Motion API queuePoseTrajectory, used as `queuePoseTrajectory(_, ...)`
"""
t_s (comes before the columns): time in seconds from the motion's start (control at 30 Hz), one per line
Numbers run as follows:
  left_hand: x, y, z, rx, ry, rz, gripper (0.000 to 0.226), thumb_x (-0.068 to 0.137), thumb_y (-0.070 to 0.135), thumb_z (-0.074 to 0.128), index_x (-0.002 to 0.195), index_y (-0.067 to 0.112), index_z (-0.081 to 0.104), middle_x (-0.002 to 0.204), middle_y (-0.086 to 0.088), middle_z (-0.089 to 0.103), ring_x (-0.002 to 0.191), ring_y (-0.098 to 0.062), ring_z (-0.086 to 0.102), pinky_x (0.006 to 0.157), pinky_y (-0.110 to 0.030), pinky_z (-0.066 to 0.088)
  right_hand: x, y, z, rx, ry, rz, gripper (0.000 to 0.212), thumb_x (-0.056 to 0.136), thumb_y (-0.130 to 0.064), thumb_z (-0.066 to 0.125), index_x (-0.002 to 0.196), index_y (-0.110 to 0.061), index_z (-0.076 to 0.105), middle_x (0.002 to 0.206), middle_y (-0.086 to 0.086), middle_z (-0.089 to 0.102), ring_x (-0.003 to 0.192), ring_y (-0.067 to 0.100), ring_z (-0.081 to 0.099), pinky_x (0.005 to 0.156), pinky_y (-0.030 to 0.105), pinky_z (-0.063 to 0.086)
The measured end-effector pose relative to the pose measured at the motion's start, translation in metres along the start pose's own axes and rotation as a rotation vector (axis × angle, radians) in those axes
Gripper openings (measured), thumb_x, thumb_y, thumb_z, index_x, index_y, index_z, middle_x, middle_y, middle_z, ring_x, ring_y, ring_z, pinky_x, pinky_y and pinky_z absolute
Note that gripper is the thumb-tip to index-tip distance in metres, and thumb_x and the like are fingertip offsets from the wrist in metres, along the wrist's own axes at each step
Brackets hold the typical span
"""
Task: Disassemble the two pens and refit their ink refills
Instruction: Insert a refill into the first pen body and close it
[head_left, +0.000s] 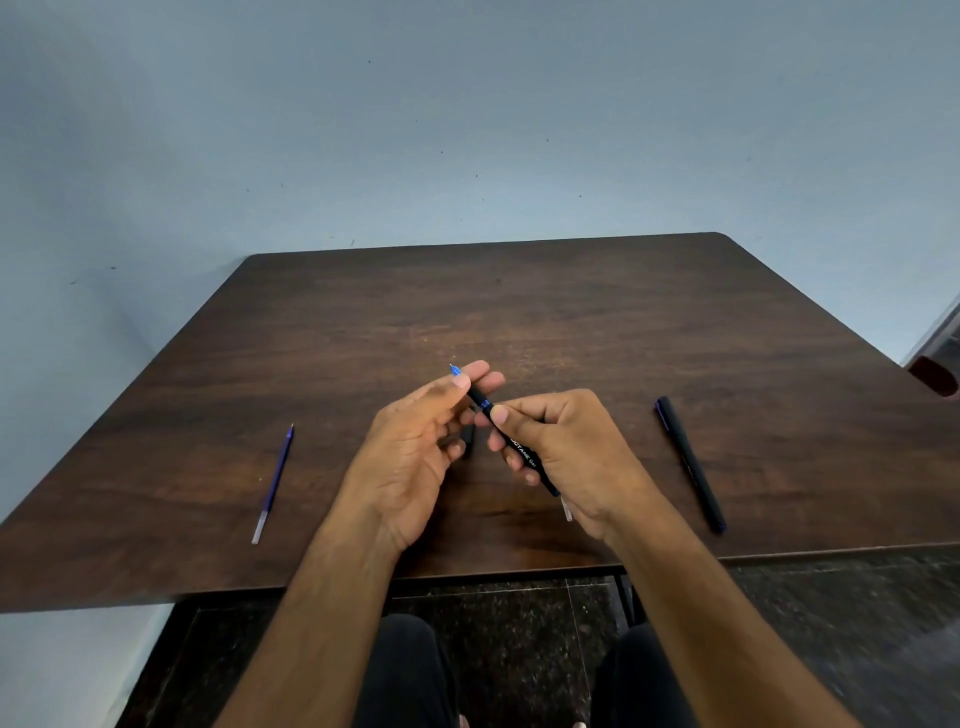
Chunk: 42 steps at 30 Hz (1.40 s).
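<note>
Both hands hold one black pen (522, 451) above the middle of the brown table (571, 312). My right hand (566, 447) grips its barrel, which carries white lettering. My left hand (415, 441) pinches the black front section near the blue tip (455, 370), with a blue ring showing between the two hands. A small black piece (469, 440) lies on the table under my hands, partly hidden. A loose blue ink refill (274, 483) lies on the table to the left. A second black pen (690, 462) lies whole on the right.
The table stands against a pale blue wall (467, 130). A dark red object (932, 375) sits at the far right edge. My knees in dark trousers (410, 670) and a dark speckled floor show below the near table edge.
</note>
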<state>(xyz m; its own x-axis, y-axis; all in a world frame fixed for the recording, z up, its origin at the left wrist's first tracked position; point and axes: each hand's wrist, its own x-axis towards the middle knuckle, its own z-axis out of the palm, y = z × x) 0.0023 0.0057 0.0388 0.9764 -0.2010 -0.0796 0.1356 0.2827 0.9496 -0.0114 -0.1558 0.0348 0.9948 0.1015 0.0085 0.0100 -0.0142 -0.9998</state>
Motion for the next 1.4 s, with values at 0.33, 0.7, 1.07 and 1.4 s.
queuePoseTrajectory(0.33, 0.003, -0.003, 0.003, -0.006, 0.202, 0.055, 0.034, 0.057, 0.042, 0.088, 0.077, 0.018, 0.076, 0.083, 0.0, 0.074, 0.06, -0.004, 0.049, 0.058, -0.026, 0.032, -0.001, 0.002, 0.0, 0.029, -0.016, 0.006, 0.015, 0.098, -0.013, 0.066, 0.103, -0.01, 0.08, 0.074, 0.004, 0.075, 0.056, 0.01, 0.056, 0.047, 0.021, 0.043)
queuePoseTrajectory(0.7, 0.0, -0.001, 0.007, 0.008, 0.053, 0.018, 0.042, 0.076, 0.052, 0.073, 0.105, 0.022, 0.076, 0.092, 0.004, 0.065, 0.091, -0.018, 0.05, 0.083, -0.034, 0.037, -0.002, 0.001, -0.002, 0.027, 0.026, -0.007, 0.016, 0.099, -0.011, 0.065, 0.104, -0.011, 0.08, 0.073, 0.005, 0.075, 0.057, 0.012, 0.058, 0.049, 0.023, 0.044)
queuePoseTrajectory(1.07, 0.004, -0.001, 0.0, -0.017, 0.238, 0.009, 0.028, 0.066, 0.042, 0.082, 0.084, 0.021, 0.073, 0.073, 0.012, 0.067, 0.081, -0.01, 0.052, 0.077, -0.03, 0.038, -0.002, 0.002, -0.001, 0.117, 0.001, -0.003, 0.015, 0.091, -0.009, 0.075, 0.104, -0.006, 0.081, 0.076, 0.012, 0.077, 0.061, 0.02, 0.063, 0.049, 0.028, 0.051)
queuePoseTrajectory(1.4, 0.007, 0.001, -0.004, -0.042, 0.317, 0.034, 0.03, 0.066, 0.043, 0.083, 0.083, 0.019, 0.078, 0.073, 0.01, 0.068, 0.07, -0.006, 0.055, 0.069, -0.025, 0.042, -0.007, 0.001, -0.003, 0.136, 0.008, 0.009, 0.011, 0.088, -0.006, 0.075, 0.094, -0.009, 0.083, 0.074, 0.01, 0.075, 0.053, 0.018, 0.057, 0.038, 0.027, 0.043)
